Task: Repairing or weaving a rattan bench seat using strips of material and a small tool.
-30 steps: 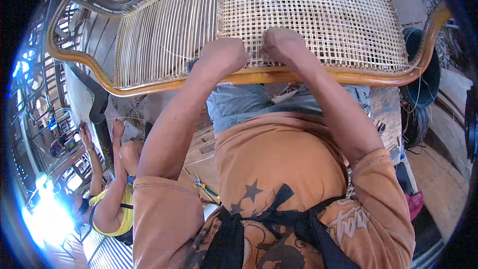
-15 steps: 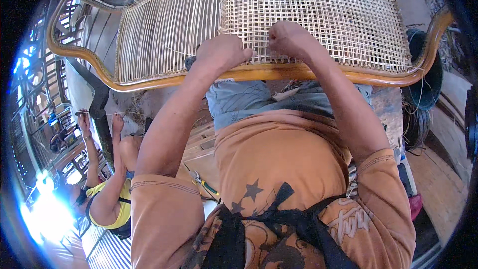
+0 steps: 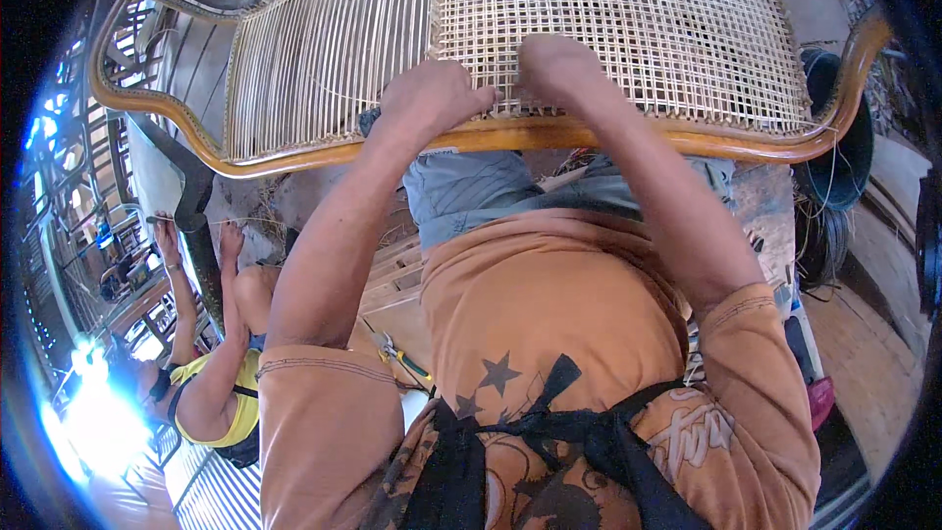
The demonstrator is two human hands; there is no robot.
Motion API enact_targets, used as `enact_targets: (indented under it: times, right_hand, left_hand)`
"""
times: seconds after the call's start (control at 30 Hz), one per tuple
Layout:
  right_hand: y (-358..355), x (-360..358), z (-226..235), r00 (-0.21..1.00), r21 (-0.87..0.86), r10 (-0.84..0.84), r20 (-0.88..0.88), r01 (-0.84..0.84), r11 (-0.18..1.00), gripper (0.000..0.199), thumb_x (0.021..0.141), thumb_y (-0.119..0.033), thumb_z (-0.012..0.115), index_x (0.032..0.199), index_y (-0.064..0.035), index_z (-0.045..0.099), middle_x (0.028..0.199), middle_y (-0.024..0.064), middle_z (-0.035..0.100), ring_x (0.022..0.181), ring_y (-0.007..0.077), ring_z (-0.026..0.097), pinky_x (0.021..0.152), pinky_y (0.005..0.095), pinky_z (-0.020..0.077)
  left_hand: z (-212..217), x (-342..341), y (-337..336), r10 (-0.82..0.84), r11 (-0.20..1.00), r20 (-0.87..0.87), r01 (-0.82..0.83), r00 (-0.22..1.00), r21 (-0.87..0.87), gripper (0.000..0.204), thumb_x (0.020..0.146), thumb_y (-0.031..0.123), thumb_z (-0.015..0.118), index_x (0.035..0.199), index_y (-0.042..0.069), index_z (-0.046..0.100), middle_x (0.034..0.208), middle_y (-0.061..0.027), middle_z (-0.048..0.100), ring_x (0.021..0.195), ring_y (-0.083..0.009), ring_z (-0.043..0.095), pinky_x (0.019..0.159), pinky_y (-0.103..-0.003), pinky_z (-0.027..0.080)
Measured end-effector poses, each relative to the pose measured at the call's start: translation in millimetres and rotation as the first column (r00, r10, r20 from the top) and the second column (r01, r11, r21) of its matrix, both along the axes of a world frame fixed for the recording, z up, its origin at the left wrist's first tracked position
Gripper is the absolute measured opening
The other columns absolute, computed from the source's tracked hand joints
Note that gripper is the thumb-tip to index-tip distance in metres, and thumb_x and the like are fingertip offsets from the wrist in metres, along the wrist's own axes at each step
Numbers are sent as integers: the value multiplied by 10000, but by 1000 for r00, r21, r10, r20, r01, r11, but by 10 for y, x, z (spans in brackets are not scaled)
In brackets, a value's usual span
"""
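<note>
Hands, left [image 3: 432, 98] and right [image 3: 554, 64], press woven cane panel [image 3: 638, 29] by frame [image 3: 549, 134].

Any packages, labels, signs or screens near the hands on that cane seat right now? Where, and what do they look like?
None can be made out: no package, sign or screen shows.
Left hand and right hand rest on the woven cane panel above the curved wooden frame.
Nearest print: pale lettering and dark stars on the person's orange shirt.

Open-sided workshop with a wooden plank floor [image 3: 868, 329], strong daylight glare [image 3: 93, 412] at lower left, dark coiled cane [image 3: 834, 177] at right, and a seated co-worker [image 3: 211, 388] in yellow at left.
</note>
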State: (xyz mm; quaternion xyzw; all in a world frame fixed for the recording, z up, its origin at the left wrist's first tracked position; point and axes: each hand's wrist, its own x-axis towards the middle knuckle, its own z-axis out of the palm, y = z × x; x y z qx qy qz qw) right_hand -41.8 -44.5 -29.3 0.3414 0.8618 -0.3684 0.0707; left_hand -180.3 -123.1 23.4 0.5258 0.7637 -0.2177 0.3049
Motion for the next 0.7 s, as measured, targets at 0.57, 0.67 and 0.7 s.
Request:
enact_targets:
  times: [0.57,0.67,0.7]
  right_hand:
    - [84,228,-82,990,-108,-35,-139,20,994,218,789,-227,564,783,-19,626,690,189,607,689,326,619,641,399,484]
    - [101,218,-109,993,-55,3,-122,-10,998,199,777,-206,559,775,-17,624,696,183,609,684,317,618,640,394,484]
    - [99,203,-107,995,-44,10,-99,-14,999,191,768,-196,560,770,-16,622,703,183,610,685,314,618,640,395,483]
  left_hand:
    - [-32,-105,-71,-116,993,-24,116,993,9,375,831,379,527,890,40,677,900,-185,658,855,-343,639,746,-454,498]
    - [-8,-126,-46,-36,999,70,37,997,-9,471,810,493,536,869,48,676,868,-189,655,834,-348,635,747,-457,491]
    - [-44,-146,-67,-21,1000,61,21,998,1,476,800,501,540,866,50,677,868,-189,655,834,-350,634,747,-456,490]
